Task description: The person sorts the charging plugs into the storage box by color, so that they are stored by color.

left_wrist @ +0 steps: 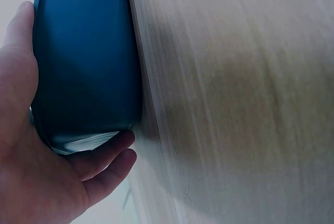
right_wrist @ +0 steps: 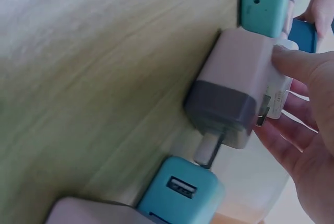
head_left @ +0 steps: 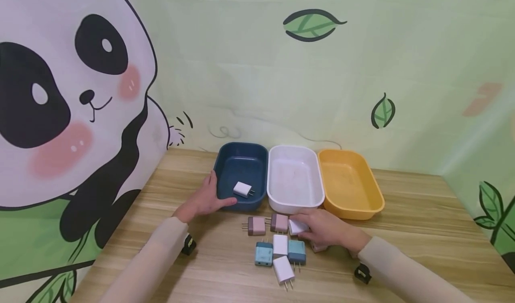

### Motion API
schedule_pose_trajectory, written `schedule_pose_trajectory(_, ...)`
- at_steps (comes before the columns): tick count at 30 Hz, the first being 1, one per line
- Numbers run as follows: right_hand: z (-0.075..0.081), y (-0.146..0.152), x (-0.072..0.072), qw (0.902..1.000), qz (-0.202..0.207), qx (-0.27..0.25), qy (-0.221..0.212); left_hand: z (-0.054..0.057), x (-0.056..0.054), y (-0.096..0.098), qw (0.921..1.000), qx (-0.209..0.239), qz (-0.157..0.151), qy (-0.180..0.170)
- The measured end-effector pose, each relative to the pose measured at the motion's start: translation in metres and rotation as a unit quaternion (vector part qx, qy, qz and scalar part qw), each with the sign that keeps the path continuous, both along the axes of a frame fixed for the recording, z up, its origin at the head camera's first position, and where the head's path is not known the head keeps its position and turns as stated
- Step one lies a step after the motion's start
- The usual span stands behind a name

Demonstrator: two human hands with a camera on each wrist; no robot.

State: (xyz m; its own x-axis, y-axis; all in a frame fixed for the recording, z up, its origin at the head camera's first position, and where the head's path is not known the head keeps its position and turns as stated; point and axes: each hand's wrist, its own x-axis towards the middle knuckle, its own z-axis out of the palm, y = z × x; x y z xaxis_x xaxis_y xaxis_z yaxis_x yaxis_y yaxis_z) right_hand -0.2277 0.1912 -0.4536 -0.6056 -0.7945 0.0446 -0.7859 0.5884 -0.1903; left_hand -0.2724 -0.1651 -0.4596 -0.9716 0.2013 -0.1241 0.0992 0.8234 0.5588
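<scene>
My left hand (head_left: 205, 198) holds the front left corner of the dark blue bin (head_left: 222, 204); its thumb lies along the front wall, its fingers round the left side. In the left wrist view, the fingertips curve against the bin's outer wall. A white charger plug (head_left: 242, 189) lies inside that bin. My right hand (head_left: 323, 227) pinches another white charger (right_wrist: 276, 96) between thumb and fingers, just in front of the white bin (head_left: 295, 208). Beside it sit pink chargers (head_left: 279, 223), partly hidden by the hand. Teal chargers (head_left: 263, 254) and white chargers (head_left: 284, 270) lie nearer.
The yellow bin (head_left: 352, 213) stands right of the white bin, the three side by side along the back of the wooden table (head_left: 422, 231). Behind it hangs a green backdrop (head_left: 241, 79) printed with a panda and leaves.
</scene>
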Motion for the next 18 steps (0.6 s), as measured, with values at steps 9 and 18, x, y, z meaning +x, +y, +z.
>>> schedule_pose_trajectory(9,0.014,-0.005,0.007,0.9999,-0.01,0.005,-0.003,-0.001,0.0,-0.002,1.0,-0.006,0.001,-0.001)
schedule_pose_trajectory(18,0.032,-0.012,0.007,0.9994,0.002,-0.035,-0.002,0.0,0.001,0.0,1.0,0.002,0.002,0.002)
